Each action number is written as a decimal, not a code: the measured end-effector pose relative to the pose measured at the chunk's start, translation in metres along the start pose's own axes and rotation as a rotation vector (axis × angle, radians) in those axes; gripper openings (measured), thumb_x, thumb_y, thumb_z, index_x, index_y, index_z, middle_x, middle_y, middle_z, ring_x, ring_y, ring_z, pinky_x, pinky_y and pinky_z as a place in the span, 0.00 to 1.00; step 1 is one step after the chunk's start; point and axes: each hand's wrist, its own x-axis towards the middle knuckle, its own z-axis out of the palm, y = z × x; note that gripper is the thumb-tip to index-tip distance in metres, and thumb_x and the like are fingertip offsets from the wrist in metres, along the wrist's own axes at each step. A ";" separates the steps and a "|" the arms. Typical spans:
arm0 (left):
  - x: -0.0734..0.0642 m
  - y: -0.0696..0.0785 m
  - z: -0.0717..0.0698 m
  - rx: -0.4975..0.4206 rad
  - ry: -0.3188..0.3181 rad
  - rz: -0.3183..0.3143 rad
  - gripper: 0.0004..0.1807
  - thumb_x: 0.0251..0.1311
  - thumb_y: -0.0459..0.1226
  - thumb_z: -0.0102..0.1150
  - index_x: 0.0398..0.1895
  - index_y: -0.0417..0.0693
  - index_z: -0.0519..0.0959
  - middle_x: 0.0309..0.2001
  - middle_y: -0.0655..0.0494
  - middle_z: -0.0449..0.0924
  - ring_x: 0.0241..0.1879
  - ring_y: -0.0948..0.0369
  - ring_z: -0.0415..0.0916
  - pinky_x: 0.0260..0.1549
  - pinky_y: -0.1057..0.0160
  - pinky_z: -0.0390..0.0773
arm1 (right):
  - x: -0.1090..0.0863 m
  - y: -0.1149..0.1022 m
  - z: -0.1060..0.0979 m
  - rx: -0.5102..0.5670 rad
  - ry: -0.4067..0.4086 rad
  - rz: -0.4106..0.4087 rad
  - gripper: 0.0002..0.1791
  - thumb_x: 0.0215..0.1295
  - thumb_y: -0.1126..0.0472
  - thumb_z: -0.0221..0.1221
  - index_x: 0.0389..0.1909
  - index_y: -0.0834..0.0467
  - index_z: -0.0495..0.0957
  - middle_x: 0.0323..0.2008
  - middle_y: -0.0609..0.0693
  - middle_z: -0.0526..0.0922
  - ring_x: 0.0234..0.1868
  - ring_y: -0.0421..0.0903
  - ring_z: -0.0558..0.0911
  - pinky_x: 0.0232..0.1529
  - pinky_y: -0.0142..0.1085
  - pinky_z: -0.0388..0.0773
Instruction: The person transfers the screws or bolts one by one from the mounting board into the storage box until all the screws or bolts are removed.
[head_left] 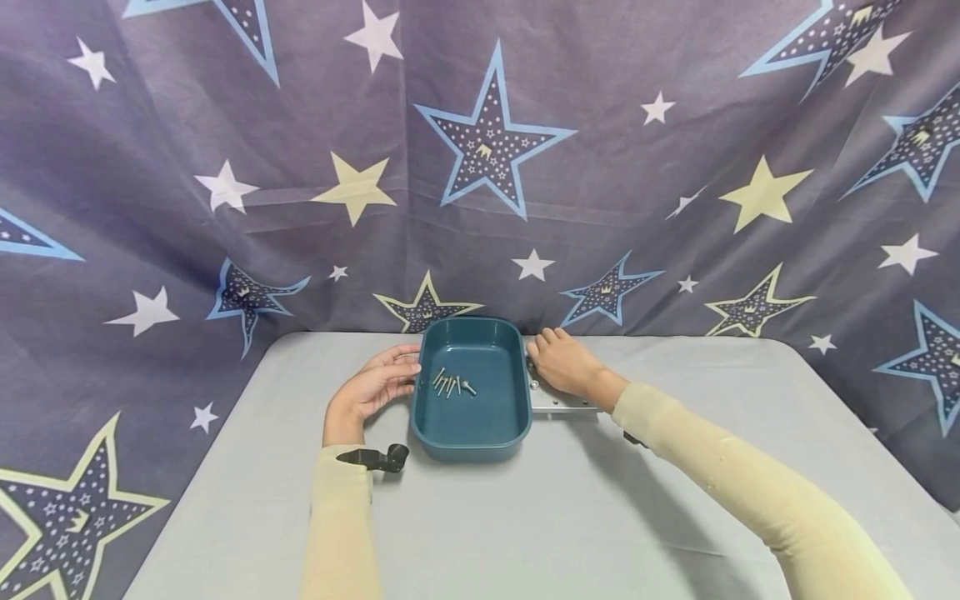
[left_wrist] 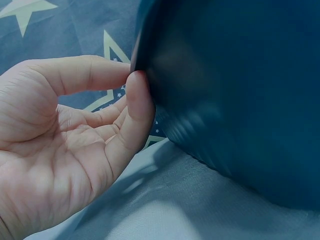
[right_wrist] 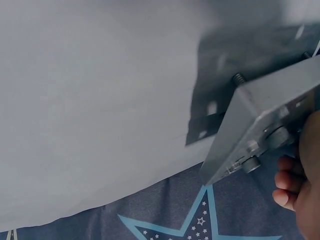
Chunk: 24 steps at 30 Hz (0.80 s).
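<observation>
A dark teal tray (head_left: 472, 433) with rounded corners sits between the hands, several metal screws (head_left: 453, 383) lying loose inside it. The left hand (head_left: 375, 385) is at its left side; in the left wrist view, the thumb and a finger of that hand (left_wrist: 75, 120) pinch the tray's rim (left_wrist: 142, 45). Right of the tray is a flat silver metal plate (head_left: 558, 407), with bolts (right_wrist: 251, 164) standing out of its face. Over the plate lies the right hand (head_left: 566, 364), its fingers curled near the tray's right rim. What those fingers hold is hidden.
A pale grey cloth (head_left: 637, 517) covers the table. Behind it hangs a dark curtain (head_left: 465, 250) with a star pattern, close to the tray's far end. A black wrist mount (head_left: 382, 458) juts from the left sleeve near the tray.
</observation>
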 end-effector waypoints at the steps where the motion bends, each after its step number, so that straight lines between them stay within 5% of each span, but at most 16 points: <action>1: 0.000 0.000 0.000 0.000 0.000 -0.001 0.31 0.73 0.24 0.44 0.76 0.27 0.50 0.51 0.55 0.79 0.40 0.66 0.82 0.38 0.69 0.82 | 0.000 0.000 0.000 -0.005 0.005 0.002 0.08 0.75 0.60 0.51 0.38 0.61 0.73 0.32 0.54 0.78 0.37 0.51 0.74 0.42 0.42 0.75; 24: 0.000 0.000 0.000 -0.006 -0.004 0.001 0.31 0.73 0.24 0.45 0.76 0.27 0.50 0.51 0.54 0.80 0.39 0.66 0.82 0.38 0.69 0.83 | -0.002 -0.001 0.003 -0.007 0.069 0.029 0.11 0.73 0.58 0.54 0.33 0.60 0.71 0.28 0.53 0.76 0.34 0.51 0.74 0.39 0.41 0.73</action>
